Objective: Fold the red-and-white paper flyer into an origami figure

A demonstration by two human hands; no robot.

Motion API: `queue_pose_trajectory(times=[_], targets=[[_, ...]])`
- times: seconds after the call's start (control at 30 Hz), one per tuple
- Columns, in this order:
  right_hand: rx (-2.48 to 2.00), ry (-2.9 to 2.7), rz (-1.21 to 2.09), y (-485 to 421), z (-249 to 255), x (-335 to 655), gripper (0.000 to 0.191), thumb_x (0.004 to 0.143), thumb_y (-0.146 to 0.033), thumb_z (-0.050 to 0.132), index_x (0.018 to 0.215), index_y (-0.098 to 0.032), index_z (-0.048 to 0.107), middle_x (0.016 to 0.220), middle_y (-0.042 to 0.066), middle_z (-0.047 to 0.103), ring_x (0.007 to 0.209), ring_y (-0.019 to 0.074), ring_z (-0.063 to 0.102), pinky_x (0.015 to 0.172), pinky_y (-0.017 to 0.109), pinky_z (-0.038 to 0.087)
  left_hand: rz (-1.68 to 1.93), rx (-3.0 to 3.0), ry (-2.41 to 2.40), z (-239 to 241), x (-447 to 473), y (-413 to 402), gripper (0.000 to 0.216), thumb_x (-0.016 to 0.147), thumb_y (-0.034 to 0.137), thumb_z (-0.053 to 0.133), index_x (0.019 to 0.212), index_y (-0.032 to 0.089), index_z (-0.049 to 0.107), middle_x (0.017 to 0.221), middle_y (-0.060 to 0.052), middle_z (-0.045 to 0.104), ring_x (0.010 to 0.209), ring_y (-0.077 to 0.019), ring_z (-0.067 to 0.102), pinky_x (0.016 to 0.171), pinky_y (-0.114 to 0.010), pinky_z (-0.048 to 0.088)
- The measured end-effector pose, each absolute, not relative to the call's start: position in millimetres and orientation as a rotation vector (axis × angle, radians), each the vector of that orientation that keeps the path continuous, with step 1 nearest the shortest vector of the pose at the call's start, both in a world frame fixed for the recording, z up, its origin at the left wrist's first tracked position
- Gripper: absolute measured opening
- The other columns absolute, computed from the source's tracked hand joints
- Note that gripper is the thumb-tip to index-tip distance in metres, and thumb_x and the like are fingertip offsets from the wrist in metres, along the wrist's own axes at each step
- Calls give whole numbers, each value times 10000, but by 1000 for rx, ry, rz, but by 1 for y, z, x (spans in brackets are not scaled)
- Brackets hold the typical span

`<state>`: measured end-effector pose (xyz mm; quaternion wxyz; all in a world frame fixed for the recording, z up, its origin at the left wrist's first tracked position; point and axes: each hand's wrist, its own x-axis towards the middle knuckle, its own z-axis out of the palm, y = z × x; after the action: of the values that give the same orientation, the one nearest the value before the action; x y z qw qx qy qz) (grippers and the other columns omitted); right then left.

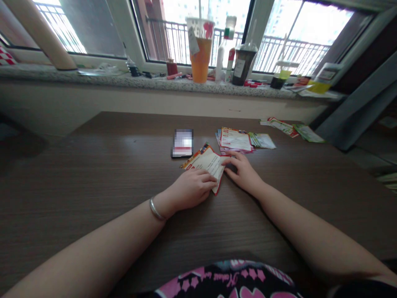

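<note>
A printed packet (210, 159), cream with red and orange edges, lies tilted on the table under both hands. It looks creased at its right side; I cannot tell if it is a bag or a folded sheet. My left hand (194, 188), a silver bangle at its wrist, is closed over the packet's lower edge with curled fingers. At the right edge, the thumb and fingertips of my right hand (243, 171) come together on the packet. Just beyond my right hand lies a pile of similar printed packets (235, 139). A phone (182, 144) lies beyond the packet to the left.
More flat packets (308, 133) lie at the table's (93, 174) far right corner. On the window sill (149, 82) stand a tall cup of orange drink (200, 58), a clear bottle (221, 58), a dark drink cup (243, 64) and small clutter. A curtain (359, 103) hangs at right.
</note>
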<state>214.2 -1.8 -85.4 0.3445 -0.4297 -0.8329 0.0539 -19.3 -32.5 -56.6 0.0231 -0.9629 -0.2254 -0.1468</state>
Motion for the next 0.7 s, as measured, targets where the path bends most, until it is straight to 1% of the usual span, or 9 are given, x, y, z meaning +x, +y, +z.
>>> queue_pose_trajectory(times=[0.1, 0.2, 0.37, 0.53, 0.7], targets=[[-1205, -2114, 99, 2, -91, 216, 122, 794, -215, 655, 913, -239, 664, 1316, 99, 536, 1296, 298, 402, 1070, 594, 302, -477, -3005, -693, -58, -20, -32, 280, 880, 161, 489, 1104, 196, 653, 1094, -62, 687, 993, -215, 607, 863, -374, 504], [-1243, -2105, 133, 5, -95, 217, 110, 778, -211, 676, 885, -236, 670, 1263, 100, 580, 1261, 292, 439, 1075, 600, 282, -511, -3021, -689, -59, -20, -31, 269, 882, 154, 484, 1076, 205, 665, 1098, -59, 685, 987, -213, 607, 865, -381, 507], [-1250, -2086, 198, 8, -95, 219, 60, 778, -246, 693, 836, -239, 678, 1146, 87, 649, 1233, 295, 463, 1042, 590, 320, -587, -3035, -714, -61, -19, -33, 254, 880, 154, 490, 1061, 188, 667, 1130, -92, 677, 1051, -225, 614, 918, -398, 501], [-1136, -2094, 284, 9, -89, 221, 30, 818, -258, 663, 837, -235, 669, 1054, 70, 668, 1116, 253, 544, 999, 508, 398, -619, -3030, -763, -64, -17, -35, 266, 869, 141, 483, 1083, 155, 640, 1203, -112, 653, 1114, -226, 607, 979, -397, 482], [-1052, -2103, 313, 11, -87, 221, 42, 849, -247, 624, 830, -230, 658, 1086, 68, 646, 1114, 230, 550, 1011, 478, 398, -590, -3036, -821, -63, -17, -37, 332, 871, 148, 475, 1181, 138, 591, 1275, -130, 613, 1139, -231, 591, 988, -403, 478]])
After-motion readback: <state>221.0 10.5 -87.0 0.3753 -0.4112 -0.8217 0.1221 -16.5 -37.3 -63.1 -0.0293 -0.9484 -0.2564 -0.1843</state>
